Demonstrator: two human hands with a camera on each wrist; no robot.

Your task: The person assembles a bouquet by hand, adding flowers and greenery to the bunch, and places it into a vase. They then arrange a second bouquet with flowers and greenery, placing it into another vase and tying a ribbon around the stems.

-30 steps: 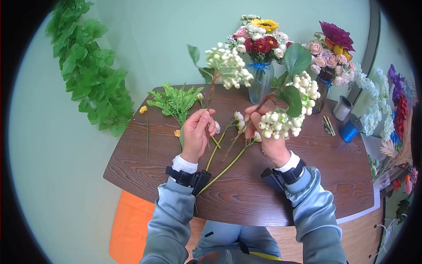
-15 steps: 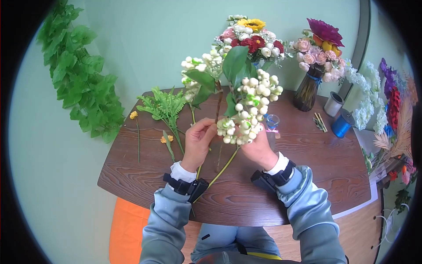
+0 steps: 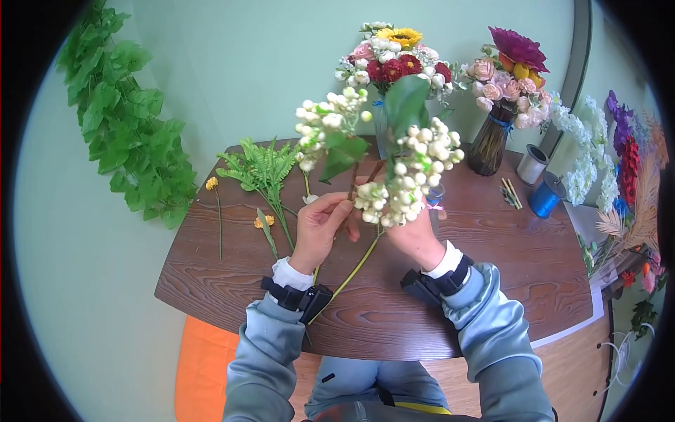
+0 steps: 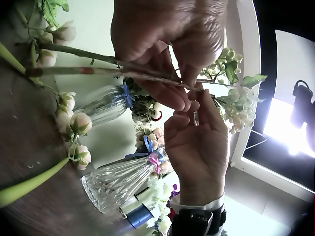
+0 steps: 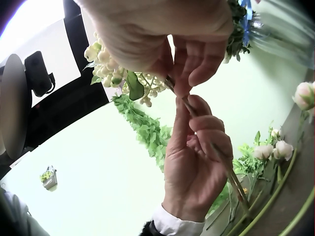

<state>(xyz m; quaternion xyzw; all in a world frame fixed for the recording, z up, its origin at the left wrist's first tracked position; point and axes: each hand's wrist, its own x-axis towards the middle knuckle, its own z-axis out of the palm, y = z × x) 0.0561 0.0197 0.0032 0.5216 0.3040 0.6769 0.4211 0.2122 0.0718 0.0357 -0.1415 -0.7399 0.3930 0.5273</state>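
Observation:
Two artificial white berry branches with green leaves are raised over the table between my hands. My left hand (image 3: 320,228) pinches the brown stem of the left berry branch (image 3: 330,116) between thumb and fingers. Close beside it, my right hand (image 3: 415,238) holds the stem of the right berry branch (image 3: 429,151); its fingers are partly hidden behind the berries in the head view. Seen from the left wrist, both brown stems (image 4: 93,71) run side by side through the fingers, and the fingertips of both hands meet there. White rosebuds (image 4: 80,123) on green stems lie below.
Green fern (image 3: 264,169) and small yellow flowers (image 3: 211,183) lie at the table's left. Behind stand a bouquet with a sunflower (image 3: 399,36) and a dark vase (image 3: 489,144) of pink flowers. At right are a blue spool (image 3: 547,197) and a silver spool (image 3: 532,165).
My right hand has moved left, bringing the two berry branches from apart to side by side. Over the last half second, the berry heads have spread slightly and shifted.

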